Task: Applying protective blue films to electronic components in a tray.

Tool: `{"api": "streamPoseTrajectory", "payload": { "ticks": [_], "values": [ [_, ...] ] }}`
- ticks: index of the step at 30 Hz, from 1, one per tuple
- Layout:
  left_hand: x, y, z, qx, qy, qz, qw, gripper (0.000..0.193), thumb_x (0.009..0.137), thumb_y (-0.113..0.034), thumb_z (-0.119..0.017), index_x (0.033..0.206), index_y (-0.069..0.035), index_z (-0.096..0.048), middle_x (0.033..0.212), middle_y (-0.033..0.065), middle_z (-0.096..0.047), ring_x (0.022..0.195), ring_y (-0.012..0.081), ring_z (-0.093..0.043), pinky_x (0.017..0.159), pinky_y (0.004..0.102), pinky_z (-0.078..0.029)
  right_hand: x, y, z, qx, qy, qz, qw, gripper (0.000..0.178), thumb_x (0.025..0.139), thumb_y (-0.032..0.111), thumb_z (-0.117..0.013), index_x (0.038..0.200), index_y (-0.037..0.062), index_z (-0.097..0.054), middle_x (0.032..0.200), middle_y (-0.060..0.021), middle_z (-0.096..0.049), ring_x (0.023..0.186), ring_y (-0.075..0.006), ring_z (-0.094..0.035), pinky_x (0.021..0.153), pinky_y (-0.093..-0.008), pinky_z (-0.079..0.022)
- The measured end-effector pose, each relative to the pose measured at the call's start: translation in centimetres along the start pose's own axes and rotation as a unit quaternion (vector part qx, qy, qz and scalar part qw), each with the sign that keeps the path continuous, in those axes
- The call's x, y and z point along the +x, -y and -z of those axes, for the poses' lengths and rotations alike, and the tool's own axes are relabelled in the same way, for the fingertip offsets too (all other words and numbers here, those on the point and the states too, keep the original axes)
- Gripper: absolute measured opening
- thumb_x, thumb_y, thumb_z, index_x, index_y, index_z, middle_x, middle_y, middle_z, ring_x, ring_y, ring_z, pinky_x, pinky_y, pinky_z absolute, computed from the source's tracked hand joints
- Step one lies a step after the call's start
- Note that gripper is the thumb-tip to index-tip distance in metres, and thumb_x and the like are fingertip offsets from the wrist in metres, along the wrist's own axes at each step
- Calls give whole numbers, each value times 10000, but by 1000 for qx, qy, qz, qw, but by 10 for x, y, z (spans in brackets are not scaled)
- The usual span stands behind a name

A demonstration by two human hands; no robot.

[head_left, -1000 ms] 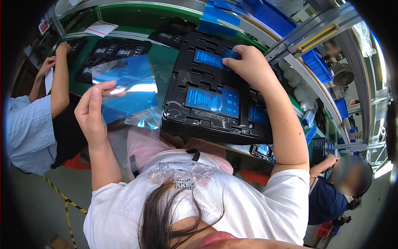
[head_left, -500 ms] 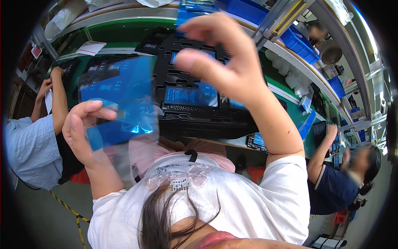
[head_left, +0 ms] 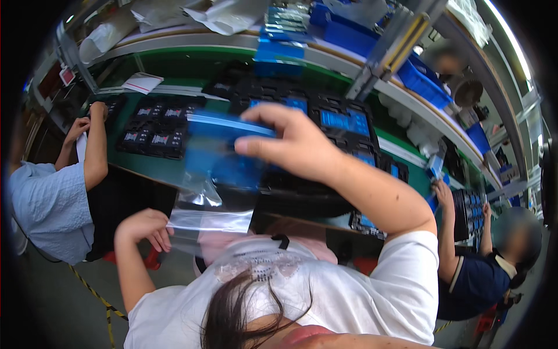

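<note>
Head view: the right hand (head_left: 290, 141) brackets the upper edge of the blue film (head_left: 218, 160) and the left hand (head_left: 141, 227) lies at its clear lower corner, probably supporting both ends near the black tray (head_left: 311, 200), though blur leaves either grip untellable.

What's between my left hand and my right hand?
In the head view, plastic film, partly blue, partly clear, lies between your left hand and right hand.

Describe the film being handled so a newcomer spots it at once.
Start at the white shirt filling the bottom middle. Just above it, between the person's left hand and right hand, is the film. It is see-through and glossy, blue above and clear below, unlike the solid black trays behind it.
</note>
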State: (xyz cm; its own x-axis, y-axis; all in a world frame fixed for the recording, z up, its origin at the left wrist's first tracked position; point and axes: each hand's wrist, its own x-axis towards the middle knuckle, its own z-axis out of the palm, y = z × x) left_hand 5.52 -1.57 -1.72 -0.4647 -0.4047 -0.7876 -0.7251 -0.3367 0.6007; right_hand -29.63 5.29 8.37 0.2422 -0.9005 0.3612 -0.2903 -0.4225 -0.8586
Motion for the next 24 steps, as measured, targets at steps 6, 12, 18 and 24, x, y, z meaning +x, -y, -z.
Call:
{"api": "streamPoseTrajectory", "payload": {
  "ticks": [6,12,18,24],
  "values": [
    [254,234,-12,-189,-182,118,958,320,857,-292,-539,1055,-46,-589,1111,201,-610,1025,347,-599,788,487,-519,4,8,-20,-200,24,146,969,353,781,213,-709,1021,-10,-579,868,-130,-588,789,-266,-542,726,-341,-444],
    [396,193,-30,-227,-209,33,951,313,862,-308,-540,1082,-97,-612,1147,176,-602,1081,323,-575,852,469,-492,11,6,-18,-267,96,128,950,415,753,201,-732,1062,-28,-576,943,-115,-593,845,-275,-515,777,-361,-417],
    [448,189,-73,-205,-126,27,970,314,861,-312,-539,1086,-107,-614,1152,170,-601,1088,316,-572,863,461,-485,31,11,-27,-303,131,89,940,480,726,289,-747,1059,-16,-586,895,-111,-571,845,-267,-513,768,-362,-371],
    [465,181,-129,-212,-65,37,974,315,860,-317,-539,1090,-117,-617,1157,163,-600,1096,308,-568,874,452,-478,46,8,-29,-323,155,70,931,527,669,360,-768,959,-53,-615,806,-91,-582,768,-258,-530,700,-384,-382]
  ]
}}
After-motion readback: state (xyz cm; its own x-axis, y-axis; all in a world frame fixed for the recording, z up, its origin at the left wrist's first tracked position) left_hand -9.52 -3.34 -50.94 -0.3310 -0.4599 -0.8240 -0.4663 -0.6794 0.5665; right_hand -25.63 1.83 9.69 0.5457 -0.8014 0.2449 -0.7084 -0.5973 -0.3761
